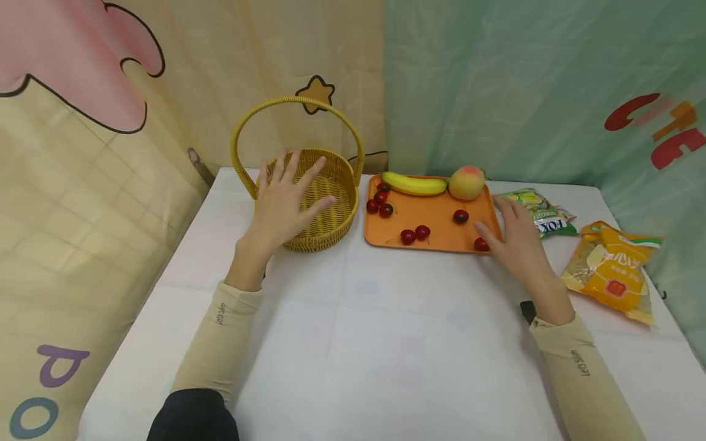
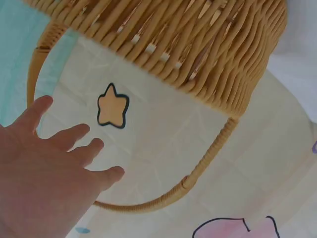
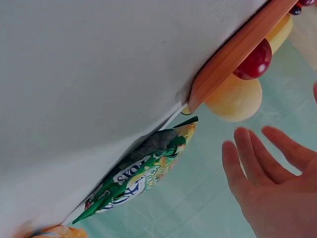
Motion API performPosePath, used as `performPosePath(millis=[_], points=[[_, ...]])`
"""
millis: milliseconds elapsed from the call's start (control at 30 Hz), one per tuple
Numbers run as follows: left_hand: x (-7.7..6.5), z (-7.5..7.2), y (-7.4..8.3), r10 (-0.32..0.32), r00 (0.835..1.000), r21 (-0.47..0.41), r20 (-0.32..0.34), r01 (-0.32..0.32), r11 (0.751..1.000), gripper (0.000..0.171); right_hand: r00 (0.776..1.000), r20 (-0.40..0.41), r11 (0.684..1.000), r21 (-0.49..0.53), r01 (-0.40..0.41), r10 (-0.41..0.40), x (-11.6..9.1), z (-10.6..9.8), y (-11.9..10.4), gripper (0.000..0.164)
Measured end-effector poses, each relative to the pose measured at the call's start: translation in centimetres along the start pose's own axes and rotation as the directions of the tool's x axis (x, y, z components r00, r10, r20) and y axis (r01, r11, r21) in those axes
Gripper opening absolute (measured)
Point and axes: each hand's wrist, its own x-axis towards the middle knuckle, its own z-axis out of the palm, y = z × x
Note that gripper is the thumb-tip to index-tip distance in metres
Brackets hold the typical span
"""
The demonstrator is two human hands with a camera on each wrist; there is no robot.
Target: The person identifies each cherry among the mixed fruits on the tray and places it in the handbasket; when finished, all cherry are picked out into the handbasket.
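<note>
My left hand (image 1: 281, 205) hovers with spread fingers over the yellow wicker basket (image 1: 331, 236), overlapping its left side in the head view. The basket's tall handle (image 2: 168, 198) shows beyond the fingers in the left wrist view. On the right, my right hand (image 1: 515, 239) reaches to the right edge of an orange tray (image 1: 436, 220), fingers extended and holding nothing. A banana (image 1: 415, 184), a peach (image 1: 466, 183) and several cherries (image 1: 422, 232) lie on the tray. One cherry (image 3: 255, 60) is at the near right corner, close to the right thumb.
A green FOX'S packet (image 1: 543, 211) lies just right of the tray. Farther right, an orange-and-yellow bag (image 1: 612, 269) lies near the edge of the white table (image 1: 397, 331). Printed curtains (image 1: 496, 86) hang behind and beside the table.
</note>
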Motion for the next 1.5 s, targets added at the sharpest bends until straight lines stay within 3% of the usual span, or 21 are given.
performPosePath(millis=[100,167,233,333,400,567,667,733,800,833,900,1000,1067,1100,1233,1367,1433,1500], points=[[0.1,-1.4,0.0,0.012,0.999,-0.014,-0.051,-0.012,1.0,0.077,0.999,0.039,0.999,-0.025,-0.025,0.026,0.0,-0.3,0.1,0.07],[0.2,-2.4,-0.2,0.018,0.993,-0.053,-0.119,-0.024,0.998,0.072,0.996,0.073,0.999,-0.031,-0.042,0.044,-0.1,-0.6,0.1,0.066],[0.3,-3.3,-0.6,0.027,0.977,-0.114,-0.212,-0.052,0.992,0.065,0.993,0.104,0.998,-0.043,-0.046,0.05,-0.2,-0.8,0.3,0.063],[0.4,-4.3,-1.4,0.038,0.932,-0.196,-0.361,-0.116,0.974,0.055,0.99,0.14,0.998,-0.053,-0.022,0.029,-0.2,-0.9,0.4,0.056],[0.5,-4.7,-1.9,0.041,0.891,-0.243,-0.452,-0.167,0.955,0.05,0.986,0.164,0.998,-0.06,0.0,0.01,-0.2,-0.9,0.5,0.054],[0.6,-5.2,-3.0,0.01,0.805,-0.31,-0.593,-0.24,0.92,0.046,0.978,0.208,0.998,-0.055,0.014,-0.003,-0.2,-0.8,0.7,0.047],[0.6,-5.2,-3.5,-0.045,0.772,-0.32,-0.634,-0.209,0.924,0.05,0.974,0.226,0.999,-0.05,0.012,-0.001,-0.3,-0.7,0.8,0.043],[0.5,-5.1,-3.5,-0.118,0.738,-0.355,-0.665,-0.173,0.919,0.053,0.972,0.234,0.999,-0.045,0.011,0.0,-0.2,-0.7,0.9,0.041],[0.3,-5.1,-3.4,-0.22,0.71,-0.43,-0.669,-0.127,0.894,0.055,0.971,0.239,0.999,-0.045,0.009,0.002,-0.2,-0.7,0.9,0.04],[0.2,-5.2,-3.4,-0.276,0.702,-0.473,-0.656,-0.097,0.876,0.057,0.971,0.24,0.999,-0.046,0.009,0.002,-0.3,-0.6,0.9,0.039],[-0.3,-5.0,-3.7,-0.392,0.724,-0.588,-0.567,-0.023,0.808,0.059,0.971,0.24,0.999,-0.049,0.013,0.0,-0.3,-0.6,0.9,0.037],[-0.5,-4.0,-5.6,-0.497,0.797,-0.699,-0.343,0.137,0.702,0.06,0.97,0.241,0.999,-0.044,0.02,-0.009,-0.3,-0.6,0.9,0.035],[-0.5,-2.7,-7.4,-0.524,0.827,-0.741,-0.204,0.22,0.635,0.062,0.97,0.241,0.999,-0.038,0.026,-0.016,-0.3,-0.5,0.9,0.035],[-0.4,-2.0,-8.3,-0.524,0.836,-0.753,-0.163,0.238,0.614,0.062,0.971,0.24,0.999,-0.04,0.027,-0.017,-0.3,-0.5,0.9,0.035],[-0.4,0.3,-10.5,-0.524,0.852,-0.828,0.011,0.302,0.473,0.06,0.971,0.238,0.999,-0.045,0.027,-0.015,-0.3,-0.5,1.0,0.035],[-0.7,1.8,-11.5,-0.484,0.847,-0.854,0.22,0.407,0.324,0.061,0.972,0.235,0.998,-0.046,0.037,-0.025,-0.1,-0.5,1.0,0.035],[-0.8,2.3,-11.8,-0.461,0.841,-0.843,0.284,0.448,0.297,0.065,0.975,0.22,0.998,-0.043,0.046,-0.035,0.0,-0.5,0.9,0.034],[-0.9,2.6,-12.0,-0.44,0.837,-0.831,0.326,0.475,0.289,0.067,0.981,0.187,0.998,-0.033,0.056,-0.049,0.0,-0.4,0.7,0.034]])
